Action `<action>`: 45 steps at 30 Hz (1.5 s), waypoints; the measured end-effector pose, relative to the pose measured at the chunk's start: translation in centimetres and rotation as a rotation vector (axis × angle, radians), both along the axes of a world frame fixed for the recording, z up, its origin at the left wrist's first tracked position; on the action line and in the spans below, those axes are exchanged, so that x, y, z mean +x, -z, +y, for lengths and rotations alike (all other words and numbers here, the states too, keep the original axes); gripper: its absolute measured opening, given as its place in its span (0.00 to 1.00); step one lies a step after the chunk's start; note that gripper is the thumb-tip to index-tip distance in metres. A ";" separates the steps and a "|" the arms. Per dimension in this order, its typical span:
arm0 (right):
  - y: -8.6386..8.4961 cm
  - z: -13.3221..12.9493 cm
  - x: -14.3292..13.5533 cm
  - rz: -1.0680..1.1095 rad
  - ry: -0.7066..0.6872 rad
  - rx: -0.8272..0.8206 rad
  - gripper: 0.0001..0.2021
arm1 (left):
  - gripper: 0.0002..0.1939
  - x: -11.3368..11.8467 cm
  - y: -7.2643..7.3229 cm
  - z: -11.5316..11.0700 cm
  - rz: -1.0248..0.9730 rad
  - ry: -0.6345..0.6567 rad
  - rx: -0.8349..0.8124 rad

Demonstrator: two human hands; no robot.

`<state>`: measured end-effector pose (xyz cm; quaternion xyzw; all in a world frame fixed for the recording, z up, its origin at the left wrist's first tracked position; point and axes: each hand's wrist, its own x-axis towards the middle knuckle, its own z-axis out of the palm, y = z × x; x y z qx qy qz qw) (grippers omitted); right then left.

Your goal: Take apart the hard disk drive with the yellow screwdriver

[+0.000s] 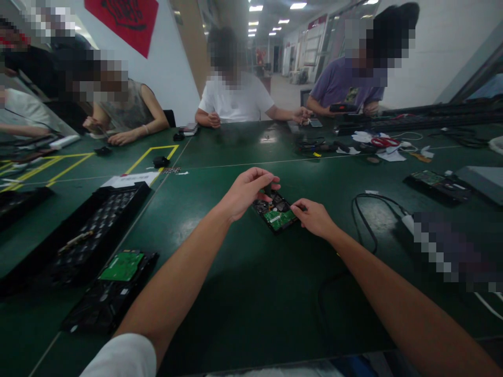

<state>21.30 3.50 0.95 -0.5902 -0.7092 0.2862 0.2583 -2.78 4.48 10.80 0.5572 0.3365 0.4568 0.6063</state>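
The fingers of the left hand (pixel 247 191) are curling down and pinching at the far upper edge of a hard drive (pixel 275 210), the fingertips pressing close together over its dark top end; what exactly sits between them is too small to tell. The right hand (pixel 314 217) is touching the drive's right edge, thumb and forefinger drawn together at the corner beside the green circuit board (pixel 281 218) that is facing up on it. The drive is lying flat, turned at an angle, on the dark green table (pixel 243 293), roughly at the middle of the view, with both forearms reaching in toward it from the near edge. Just right of the right hand a black cable (pixel 365 220) is looping across the table toward a white plug. To the left, well apart from the hands, a second drive with a green board (pixel 121 266) is resting on a black tray (pixel 106 293), and beside it a longer black tray (pixel 78 235) is lying at a slant. Farther right another drive (pixel 436 183) is sitting near a grey box. At the far side of the table three other people are sitting with their hands on the surface, small parts and white scraps of paper (pixel 387 149) scattered before them.
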 end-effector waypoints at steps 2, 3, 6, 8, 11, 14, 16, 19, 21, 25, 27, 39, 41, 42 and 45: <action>0.0 0.0 0.0 -0.001 0.000 -0.005 0.13 | 0.12 0.0 0.0 0.0 0.002 0.005 0.006; 0.0 0.0 0.0 0.002 0.004 -0.010 0.13 | 0.11 -0.1 0.0 0.0 0.016 0.004 0.026; 0.1 0.0 -0.1 0.013 0.018 -0.015 0.13 | 0.11 -0.3 0.0 0.2 0.090 -0.032 0.111; 0.2 0.0 -0.1 0.013 0.019 -0.005 0.13 | 0.12 -0.4 0.0 0.3 0.113 -0.039 0.130; 0.3 0.1 -0.1 0.019 0.011 0.003 0.13 | 0.12 -0.4 0.1 0.4 0.054 0.012 0.070; 0.4 0.1 0.0 0.029 0.010 -0.003 0.13 | 0.11 -0.3 0.1 0.4 -0.018 0.052 0.003; 0.4 0.1 0.1 0.025 0.009 -0.002 0.13 | 0.10 -0.2 0.2 0.4 -0.041 0.059 0.000; 0.4 0.1 0.0 0.014 0.005 0.003 0.13 | 0.11 -0.2 0.2 0.4 -0.025 0.048 0.043; 0.4 0.1 0.0 0.006 0.007 0.005 0.14 | 0.13 -0.2 0.3 0.4 0.038 0.016 0.095; 0.3 0.1 -0.1 0.000 0.016 -0.004 0.13 | 0.14 -0.3 0.2 0.4 0.156 -0.021 0.148; 0.2 0.1 -0.1 0.004 0.017 -0.011 0.13 | 0.15 -0.3 0.1 0.3 0.180 -0.013 0.139; 0.0 0.0 -0.1 0.001 0.025 -0.013 0.12 | 0.14 -0.3 0.1 0.3 -0.028 0.088 -0.069; 0.0 0.0 -0.1 0.001 0.024 -0.017 0.12 | 0.14 -0.4 0.2 0.5 -0.013 0.065 -0.039; -0.1 -0.1 -0.1 0.004 0.022 -0.017 0.13 | 0.14 -0.5 0.3 0.6 -0.003 0.052 -0.026; -0.1 -0.1 -0.1 0.007 0.020 -0.012 0.13 | 0.14 -0.6 0.4 0.7 0.003 0.055 -0.026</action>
